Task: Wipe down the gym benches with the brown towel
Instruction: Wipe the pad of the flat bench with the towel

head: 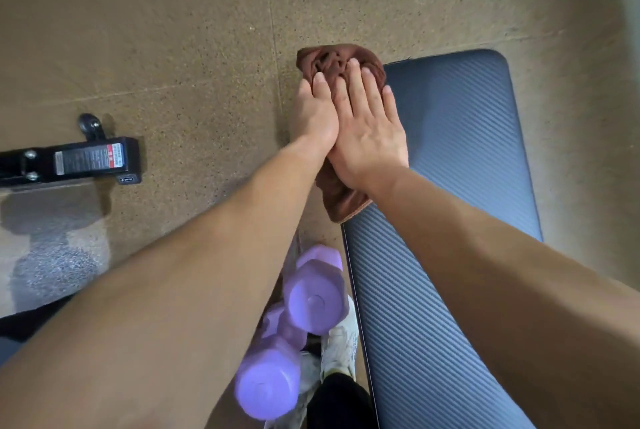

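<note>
A grey ribbed gym bench [460,158] runs from the lower middle up to the right. The brown towel [334,60] is bunched on the bench's far left corner and hangs over its left edge. My left hand [317,113] and my right hand [369,124] lie side by side on the towel, fingers flat and pressing it down. The right hand partly overlaps the left. Most of the towel is hidden under the hands; a folded end [346,202] shows below the right wrist.
Two purple dumbbells [311,293] lie on the floor just left of the bench, by my white shoe [341,349]. A black metal equipment foot [79,162] with a wheel sits at the left. The floor is tan speckled rubber [173,30].
</note>
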### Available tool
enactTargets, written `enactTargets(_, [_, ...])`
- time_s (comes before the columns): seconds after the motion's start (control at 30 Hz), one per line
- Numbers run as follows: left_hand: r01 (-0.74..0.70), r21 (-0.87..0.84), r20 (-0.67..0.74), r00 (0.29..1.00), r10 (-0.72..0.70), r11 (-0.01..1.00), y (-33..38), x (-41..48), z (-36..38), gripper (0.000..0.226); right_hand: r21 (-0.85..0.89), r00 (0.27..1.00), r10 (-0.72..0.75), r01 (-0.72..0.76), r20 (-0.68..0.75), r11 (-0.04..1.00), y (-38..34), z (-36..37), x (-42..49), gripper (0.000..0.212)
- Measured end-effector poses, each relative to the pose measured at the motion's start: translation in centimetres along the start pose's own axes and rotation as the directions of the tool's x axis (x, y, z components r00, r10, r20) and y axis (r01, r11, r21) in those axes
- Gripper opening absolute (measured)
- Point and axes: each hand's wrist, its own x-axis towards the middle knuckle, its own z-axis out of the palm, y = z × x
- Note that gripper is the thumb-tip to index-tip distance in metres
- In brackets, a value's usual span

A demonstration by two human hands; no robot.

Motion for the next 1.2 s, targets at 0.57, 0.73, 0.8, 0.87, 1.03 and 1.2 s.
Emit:
enactTargets(0.57, [-0.508, 0.608, 0.446, 0.854, 0.267, 0.611, 11.1, 0.8, 11.5, 0.053, -0.052, 0.997, 0.056, -0.053, 0.053, 0.997, 19.8, -5.7, 4.1, 0.056])
enactTargets(0.73, [-0.578, 0.58, 0.424, 0.816, 0.394, 0.574, 8.0, 3.3, 6.7, 0.049, -0.047, 0.99, 0.14, -0.14, 0.005, 0.989, 14.9, -4.7, 3.9, 0.065])
enactTargets(0.8, [-0.514, 0.562, 0.322, 0.858, 0.401, 0.649, 4.9, 3.8, 3.8, 0.05, -0.026, 0.995, 0.089, -0.09, -0.034, 0.996, 10.2, -3.7, 3.7, 0.059])
enactTargets(0.87, [-0.505, 0.508, 0.218, 0.859, 0.463, 0.697, 2.1, 2.9, 1.6, 0.048, 0.056, 0.995, 0.076, -0.072, -0.066, 0.996, 6.1, -2.6, 3.1, 0.059])
enactTargets(1.03, [-0.544, 0.643, 0.206, 0.801, 0.562, 0.539, -1.3, -1.5, 0.5, 0.053, 0.097, 0.993, 0.047, -0.036, -0.112, 0.995, 4.7, 0.0, -1.8, 0.062])
enactTargets(1.2, [-0.641, 0.679, 0.38, 0.724, 0.576, 0.358, -5.7, -9.4, 1.7, 0.048, 0.149, 0.985, 0.134, -0.117, -0.109, 0.982, 5.7, 3.4, -12.3, 0.057])
